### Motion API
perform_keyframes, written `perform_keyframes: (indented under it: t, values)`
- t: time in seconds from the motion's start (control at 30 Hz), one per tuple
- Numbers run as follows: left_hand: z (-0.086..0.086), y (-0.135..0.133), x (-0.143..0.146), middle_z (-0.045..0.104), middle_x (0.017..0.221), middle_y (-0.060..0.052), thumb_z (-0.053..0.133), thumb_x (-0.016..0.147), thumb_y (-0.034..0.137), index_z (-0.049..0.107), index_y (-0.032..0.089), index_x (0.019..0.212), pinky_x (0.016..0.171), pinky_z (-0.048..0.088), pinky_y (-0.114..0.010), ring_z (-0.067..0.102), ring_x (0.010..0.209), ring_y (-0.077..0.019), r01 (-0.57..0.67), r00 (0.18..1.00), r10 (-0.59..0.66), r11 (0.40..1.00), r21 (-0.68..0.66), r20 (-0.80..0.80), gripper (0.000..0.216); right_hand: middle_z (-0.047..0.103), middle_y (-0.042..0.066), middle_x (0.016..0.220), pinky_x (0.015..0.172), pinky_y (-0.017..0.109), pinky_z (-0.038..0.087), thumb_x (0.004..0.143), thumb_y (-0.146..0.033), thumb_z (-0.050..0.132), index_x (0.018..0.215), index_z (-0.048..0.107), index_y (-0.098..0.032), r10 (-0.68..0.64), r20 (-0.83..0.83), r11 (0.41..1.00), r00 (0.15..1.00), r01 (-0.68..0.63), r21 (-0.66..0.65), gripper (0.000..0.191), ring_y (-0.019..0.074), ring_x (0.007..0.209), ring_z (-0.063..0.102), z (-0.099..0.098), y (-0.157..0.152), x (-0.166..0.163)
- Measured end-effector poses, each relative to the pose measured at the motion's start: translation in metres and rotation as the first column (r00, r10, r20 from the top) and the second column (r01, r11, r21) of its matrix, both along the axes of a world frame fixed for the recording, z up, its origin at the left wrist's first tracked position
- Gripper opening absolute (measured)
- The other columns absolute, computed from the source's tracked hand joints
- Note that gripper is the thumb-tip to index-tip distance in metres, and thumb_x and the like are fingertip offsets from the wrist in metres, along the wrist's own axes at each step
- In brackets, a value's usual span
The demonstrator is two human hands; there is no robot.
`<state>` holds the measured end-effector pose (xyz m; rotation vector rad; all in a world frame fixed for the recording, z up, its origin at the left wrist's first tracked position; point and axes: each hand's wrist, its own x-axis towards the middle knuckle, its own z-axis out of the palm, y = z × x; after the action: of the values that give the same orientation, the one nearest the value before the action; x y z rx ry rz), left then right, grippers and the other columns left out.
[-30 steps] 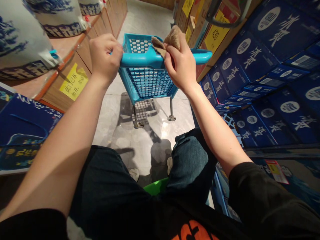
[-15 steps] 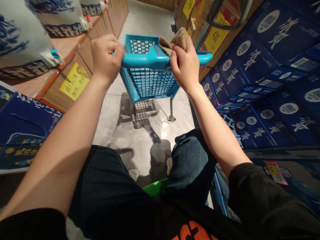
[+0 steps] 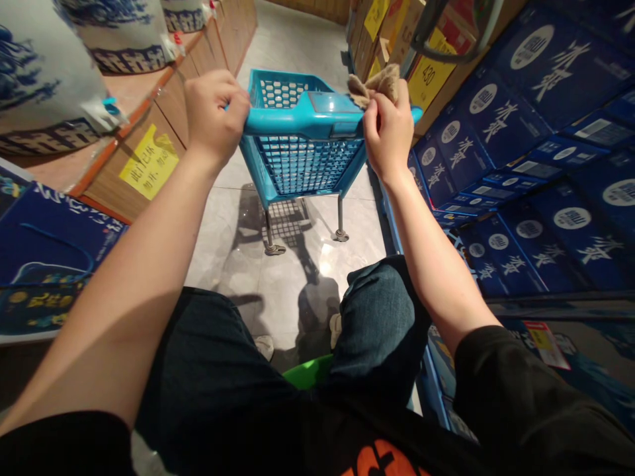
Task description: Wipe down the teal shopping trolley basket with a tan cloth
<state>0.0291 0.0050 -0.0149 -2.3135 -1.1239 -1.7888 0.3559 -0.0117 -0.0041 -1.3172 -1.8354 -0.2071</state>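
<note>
A blue plastic shopping cart (image 3: 310,165) stands in front of me, its handlebar (image 3: 282,122) running crosswise. My left hand (image 3: 218,116) is closed around the bar's left end. My right hand (image 3: 389,132) is closed on a crumpled brown cloth (image 3: 380,86), pressing it against the bar near the right end. Part of the cloth sticks up above the fingers; the rest is hidden under the hand. Between the two hands the bar's middle carries a raised label panel (image 3: 330,102).
Stacked blue cartons (image 3: 496,125) line the right side, with brown boxes and a yellow price sign (image 3: 427,76) beyond. To the left, patterned white sacks (image 3: 44,79) sit on a wooden counter (image 3: 169,99). A green seat (image 3: 310,371) shows between my legs; tiled floor lies below.
My right hand has slid with the cloth to the right along the handlebar, uncovering the label panel. My left hand keeps its place on the bar.
</note>
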Motion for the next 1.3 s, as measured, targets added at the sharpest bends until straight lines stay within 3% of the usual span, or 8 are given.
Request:
perform_keyframes:
  t: [0.17, 0.37, 0.43, 0.63, 0.93, 1.07, 1.17, 1.3]
  values:
    - [-0.001, 0.001, -0.002, 0.062, 0.069, -0.002, 0.06, 0.092, 0.037, 0.065, 0.028, 0.06, 0.067, 0.038, -0.04, 0.059, 0.067, -0.0195, 0.011, 1.0, -0.011, 1.0, 0.009, 0.009, 0.033, 0.074, 0.006, 0.112, 0.106, 0.048, 0.045, 0.103, -0.081, 0.025, 0.124, 0.073, -0.045, 0.074, -0.036, 0.997, 0.997, -0.074, -0.022, 0.064, 0.0333, 0.13, 0.055, 0.005, -0.008, -0.011]
    - [-0.002, 0.0, 0.001, 0.062, 0.07, -0.003, 0.061, 0.096, 0.04, 0.065, 0.026, 0.062, 0.069, 0.04, -0.038, 0.06, 0.07, -0.0189, 0.005, 1.0, -0.005, 1.0, -0.008, -0.01, 0.037, 0.072, 0.009, 0.123, 0.108, 0.052, 0.042, 0.1, -0.084, 0.02, 0.113, 0.076, -0.04, -0.09, -0.179, 0.993, 0.98, 0.101, 0.053, 0.072, 0.0331, 0.118, 0.055, -0.007, 0.022, 0.036]
    - [-0.002, -0.001, 0.002, 0.061, 0.071, -0.003, 0.06, 0.097, 0.04, 0.064, 0.024, 0.063, 0.07, 0.04, -0.038, 0.061, 0.071, -0.0188, 0.004, 1.0, -0.004, 1.0, -0.007, -0.007, 0.038, 0.072, 0.008, 0.115, 0.108, 0.052, 0.041, 0.102, -0.083, 0.016, 0.115, 0.074, -0.044, -0.11, -0.187, 0.99, 0.976, 0.125, 0.072, 0.072, 0.0333, 0.12, 0.054, -0.009, 0.025, 0.04]
    - [0.0, -0.001, 0.0, 0.061, 0.069, -0.002, 0.059, 0.093, 0.038, 0.063, 0.027, 0.059, 0.066, 0.036, -0.039, 0.058, 0.067, -0.0183, -0.003, 1.0, 0.003, 1.0, -0.012, 0.003, 0.036, 0.073, 0.006, 0.103, 0.107, 0.05, 0.04, 0.102, -0.084, 0.021, 0.119, 0.073, -0.046, -0.012, -0.183, 1.0, 0.983, 0.011, -0.005, 0.066, 0.0324, 0.126, 0.049, -0.003, 0.008, 0.012]
    - [0.008, 0.0, -0.01, 0.058, 0.066, -0.002, 0.063, 0.085, 0.036, 0.062, 0.03, 0.056, 0.065, 0.033, -0.042, 0.052, 0.065, -0.0201, 0.063, 0.998, -0.064, 0.994, -0.093, -0.007, 0.03, 0.069, 0.008, 0.098, 0.1, 0.052, 0.041, 0.101, -0.086, 0.003, 0.102, 0.069, -0.046, -0.075, -0.138, 0.985, 0.988, 0.096, 0.145, 0.077, 0.0326, 0.11, 0.051, -0.014, 0.029, 0.054]
    - [0.012, -0.003, -0.019, 0.06, 0.065, -0.002, 0.064, 0.077, 0.031, 0.064, 0.032, 0.052, 0.064, 0.034, -0.043, 0.051, 0.063, -0.0214, 0.078, 0.996, -0.071, 0.983, -0.165, 0.048, 0.025, 0.072, 0.009, 0.105, 0.095, 0.049, 0.042, 0.102, -0.083, -0.002, 0.096, 0.065, -0.041, -0.13, -0.06, 0.986, 0.99, 0.136, 0.101, 0.079, 0.0323, 0.109, 0.049, -0.013, 0.03, 0.053]
    - [0.014, -0.007, -0.03, 0.058, 0.062, -0.002, 0.061, 0.071, 0.029, 0.064, 0.028, 0.053, 0.063, 0.034, -0.042, 0.049, 0.06, -0.0192, 0.083, 0.994, -0.07, 0.984, -0.16, 0.085, 0.018, 0.074, 0.008, 0.111, 0.093, 0.046, 0.043, 0.104, -0.081, 0.002, 0.097, 0.064, -0.041, -0.109, 0.013, 0.994, 0.994, 0.109, 0.012, 0.075, 0.0318, 0.113, 0.049, -0.008, 0.022, 0.04]
    - [0.023, -0.019, -0.049, 0.06, 0.065, -0.002, 0.057, 0.068, 0.027, 0.063, 0.028, 0.054, 0.066, 0.038, -0.041, 0.052, 0.064, -0.0193, 0.071, 0.996, -0.055, 0.97, -0.232, 0.073, 0.015, 0.074, 0.006, 0.097, 0.09, 0.047, 0.048, 0.108, -0.075, 0.017, 0.085, 0.062, -0.04, -0.046, 0.042, 0.997, 0.998, 0.044, 0.056, 0.061, 0.0312, 0.103, 0.056, 0.001, 0.007, 0.027]
